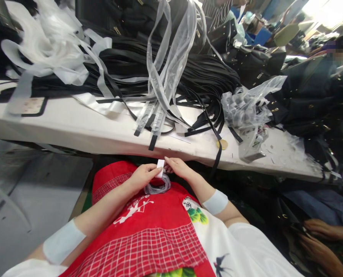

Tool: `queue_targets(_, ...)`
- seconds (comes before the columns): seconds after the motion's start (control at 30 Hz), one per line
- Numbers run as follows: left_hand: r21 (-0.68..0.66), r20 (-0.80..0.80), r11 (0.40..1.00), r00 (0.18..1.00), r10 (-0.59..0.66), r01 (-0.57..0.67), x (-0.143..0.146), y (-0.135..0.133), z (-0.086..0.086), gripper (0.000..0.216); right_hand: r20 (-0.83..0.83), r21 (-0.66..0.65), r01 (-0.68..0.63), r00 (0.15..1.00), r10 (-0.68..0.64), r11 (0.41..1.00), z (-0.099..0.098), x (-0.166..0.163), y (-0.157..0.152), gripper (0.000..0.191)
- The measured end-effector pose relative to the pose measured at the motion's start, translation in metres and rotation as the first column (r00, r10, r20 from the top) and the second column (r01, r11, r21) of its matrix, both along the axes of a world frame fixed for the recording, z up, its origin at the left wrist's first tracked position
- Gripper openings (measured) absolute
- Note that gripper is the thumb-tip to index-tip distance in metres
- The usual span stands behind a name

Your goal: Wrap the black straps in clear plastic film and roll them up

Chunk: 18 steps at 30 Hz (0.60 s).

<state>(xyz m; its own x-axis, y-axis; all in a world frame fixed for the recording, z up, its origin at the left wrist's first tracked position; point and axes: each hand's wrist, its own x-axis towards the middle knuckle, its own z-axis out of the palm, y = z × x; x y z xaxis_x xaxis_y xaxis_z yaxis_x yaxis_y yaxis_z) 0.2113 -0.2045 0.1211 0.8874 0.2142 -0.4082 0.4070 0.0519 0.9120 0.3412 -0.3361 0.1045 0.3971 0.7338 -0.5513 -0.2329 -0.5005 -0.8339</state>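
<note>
In my lap, just below the table edge, my left hand (146,176) grips a small white rectangular piece (160,168) between thumb and fingers. Close against its right side is my right hand (177,168), with thumb and fingers pinched together; what they hold is hidden. A grey coil that looks like wound cord (157,189) lies under the white piece, on the red apron (142,219). Whether the coil joins the white piece I cannot tell.
The white table (110,132) carries a heap of black straps (125,57), clear plastic strips (174,65), white ribbon-like material (59,54) and crumpled clear plastic (246,104). Black bags (307,92) are piled at right. Another person's hands (318,238) hold black material at lower right.
</note>
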Motion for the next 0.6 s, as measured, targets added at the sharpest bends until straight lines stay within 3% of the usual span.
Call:
queue_targets(0.1,-0.007,0.026,1.0,0.999,-0.03,0.03,-0.002,-0.001,0.009,0.038,-0.12,-0.016,-0.082,0.99,0.079,0.997,-0.006,0.0,0.001,0.033)
queue_targets(0.23,0.075,0.076,0.993,0.992,-0.097,0.091,-0.006,-0.004,0.02,0.038,-0.098,0.131,-0.049,0.993,0.062,0.99,-0.007,-0.005,0.0,0.025)
queue_targets(0.4,0.277,0.171,0.953,0.97,-0.172,0.121,-0.01,-0.008,0.031,0.035,0.078,0.206,-0.02,0.997,0.004,0.978,0.0,-0.009,0.0,0.02)
queue_targets(0.5,0.463,0.245,0.884,0.948,-0.205,0.071,-0.013,-0.012,0.042,0.033,0.183,0.239,-0.029,0.983,-0.016,0.971,0.011,-0.012,-0.001,0.018)
queue_targets(0.6,0.604,0.262,0.797,0.949,-0.175,-0.02,-0.014,-0.015,0.053,0.032,0.447,0.291,-0.064,0.891,-0.076,0.955,0.023,-0.016,-0.002,0.02)
